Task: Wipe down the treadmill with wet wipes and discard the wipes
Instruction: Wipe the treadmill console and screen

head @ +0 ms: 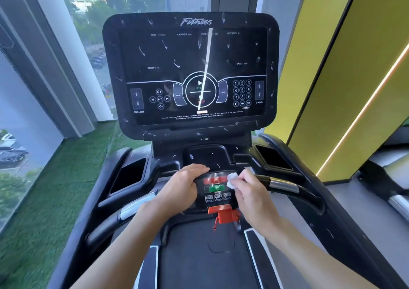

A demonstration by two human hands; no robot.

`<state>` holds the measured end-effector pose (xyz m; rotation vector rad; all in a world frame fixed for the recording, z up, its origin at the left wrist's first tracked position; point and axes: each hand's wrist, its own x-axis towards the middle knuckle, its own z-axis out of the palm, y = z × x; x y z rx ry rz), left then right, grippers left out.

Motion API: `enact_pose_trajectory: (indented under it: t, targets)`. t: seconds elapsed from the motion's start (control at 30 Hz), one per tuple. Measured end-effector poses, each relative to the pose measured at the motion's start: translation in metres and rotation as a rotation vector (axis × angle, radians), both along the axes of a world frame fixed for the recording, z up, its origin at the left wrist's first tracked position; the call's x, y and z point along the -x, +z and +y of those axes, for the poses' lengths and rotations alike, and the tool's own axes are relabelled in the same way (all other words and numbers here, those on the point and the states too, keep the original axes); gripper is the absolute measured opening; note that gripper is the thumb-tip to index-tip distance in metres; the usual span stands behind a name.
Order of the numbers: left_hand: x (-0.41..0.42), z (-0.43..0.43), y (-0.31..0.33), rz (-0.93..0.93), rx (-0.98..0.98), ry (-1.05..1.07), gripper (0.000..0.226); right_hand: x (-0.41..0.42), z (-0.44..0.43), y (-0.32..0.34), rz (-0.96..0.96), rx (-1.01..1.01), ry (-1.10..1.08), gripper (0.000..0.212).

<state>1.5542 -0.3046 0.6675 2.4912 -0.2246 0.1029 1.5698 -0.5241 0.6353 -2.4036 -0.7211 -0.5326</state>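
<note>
Right hand (pixel 252 191) pinches wipe (pixel 232 179) between treadmill's (pixel 190 67) dark side pockets (pixel 130 176).

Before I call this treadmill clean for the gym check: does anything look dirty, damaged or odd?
Pale smears and flecks dot the console screen and its black frame, so it looks unwiped. The bright line down the screen is probably a reflection, not a crack.
</note>
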Motion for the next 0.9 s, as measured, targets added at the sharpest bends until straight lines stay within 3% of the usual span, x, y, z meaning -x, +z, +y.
enact_pose_trajectory:
  t: [0.07, 0.17, 0.3, 0.47, 0.6, 0.67, 0.8, 0.9]
  targets:
    - [0.002, 0.002, -0.007, -0.047, -0.066, 0.032, 0.065, 0.001, -0.001, -0.001, -0.001, 0.03, 0.02, 0.013]
    - [0.006, 0.006, -0.015, -0.093, -0.155, 0.076, 0.068, -0.004, -0.007, -0.003, 0.042, -0.095, -0.169, 0.021]
    - [0.003, 0.019, -0.01, -0.048, 0.132, 0.073, 0.073, 0.008, 0.024, -0.002, 0.026, -0.079, -0.125, 0.019]
    - [0.008, 0.031, -0.004, 0.079, 0.292, 0.113, 0.07, 0.007, 0.079, 0.005, 0.013, -0.05, -0.01, 0.019]
    - [0.011, 0.038, 0.001, 0.156, 0.427, 0.129, 0.055, 0.021, 0.099, 0.008, -0.011, -0.015, 0.091, 0.011]
    - [0.012, 0.036, 0.008, 0.203, 0.467, 0.157, 0.049, 0.022, 0.102, 0.004, 0.006, 0.022, 0.117, 0.025]
    - [0.013, 0.031, 0.013, 0.217, 0.515, 0.195, 0.042, 0.031, 0.1, -0.005, -0.01, 0.136, 0.216, 0.014]
    - [0.013, 0.027, 0.013, 0.18, 0.47, 0.216, 0.033, 0.035, 0.088, -0.007, -0.012, 0.216, 0.275, 0.02]
